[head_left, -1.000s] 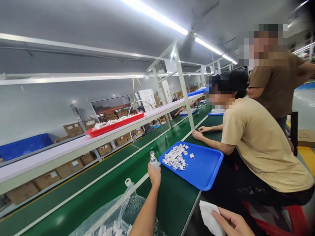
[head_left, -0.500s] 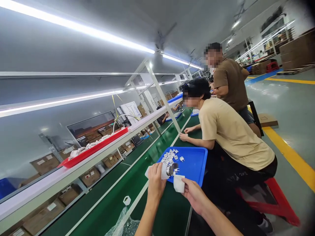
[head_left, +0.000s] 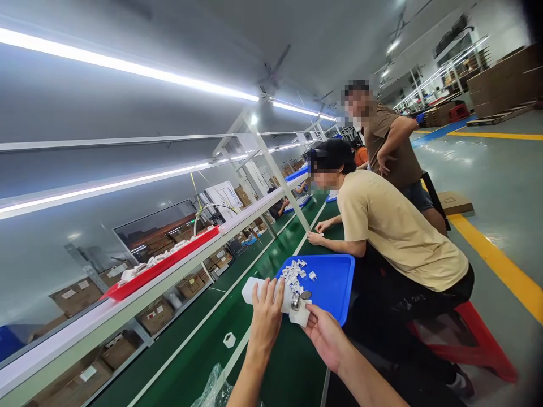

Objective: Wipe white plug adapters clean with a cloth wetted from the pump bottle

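My left hand (head_left: 267,316) is shut around a white plastic bottle (head_left: 258,293), which lies tilted on its side over the corner of the blue tray. The bottle's metal-capped end (head_left: 296,301) points toward my right hand (head_left: 326,339). That hand pinches a folded white cloth (head_left: 300,314) against the metal end. Just beyond my hands, a pile of small white plug parts (head_left: 292,273) lies on the blue plastic tray (head_left: 335,271). One white part (head_left: 229,340) sits alone on the green bench, left of my left wrist.
A clear plastic bag (head_left: 212,384) sits at the bottom edge. A seated co-worker's hand (head_left: 316,238) rests beyond the tray, and a person (head_left: 390,141) stands behind. A white shelf (head_left: 182,251) holds a red tray (head_left: 161,263), with cardboard boxes below.
The bottle has gone from upright in my left hand to tilted over the tray. My right hand has brought the cloth up to its metal end. The view has swung right.
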Motion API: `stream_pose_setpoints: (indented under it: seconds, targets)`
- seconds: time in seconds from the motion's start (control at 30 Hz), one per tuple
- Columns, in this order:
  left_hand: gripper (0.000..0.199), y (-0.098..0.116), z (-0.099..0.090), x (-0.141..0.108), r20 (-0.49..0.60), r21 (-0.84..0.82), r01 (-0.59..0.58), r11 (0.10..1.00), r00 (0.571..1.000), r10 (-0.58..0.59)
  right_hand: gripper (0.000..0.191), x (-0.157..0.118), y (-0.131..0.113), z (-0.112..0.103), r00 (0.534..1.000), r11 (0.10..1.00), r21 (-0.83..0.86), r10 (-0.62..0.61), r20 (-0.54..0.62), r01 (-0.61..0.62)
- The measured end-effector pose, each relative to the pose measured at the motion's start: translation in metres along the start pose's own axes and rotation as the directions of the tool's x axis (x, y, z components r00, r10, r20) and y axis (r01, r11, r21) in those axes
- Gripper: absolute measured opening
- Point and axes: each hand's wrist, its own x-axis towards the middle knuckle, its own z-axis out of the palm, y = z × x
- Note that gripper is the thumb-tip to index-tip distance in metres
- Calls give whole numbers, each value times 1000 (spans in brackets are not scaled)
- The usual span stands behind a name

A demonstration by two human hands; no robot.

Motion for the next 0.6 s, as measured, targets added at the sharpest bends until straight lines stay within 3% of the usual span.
stream_pose_setpoints:
  seconds: [0.33,0.6]
  targets:
    - [62,-2,1,3,-53,108,-119,987,991,126,13,-4,-7,3,1000,1000,14,-1,-14,2]
    - [53,1,-1,2,-73,198,-148,969,984,165,11,-4,-5,0,1000,1000,8,4,-12,-4]
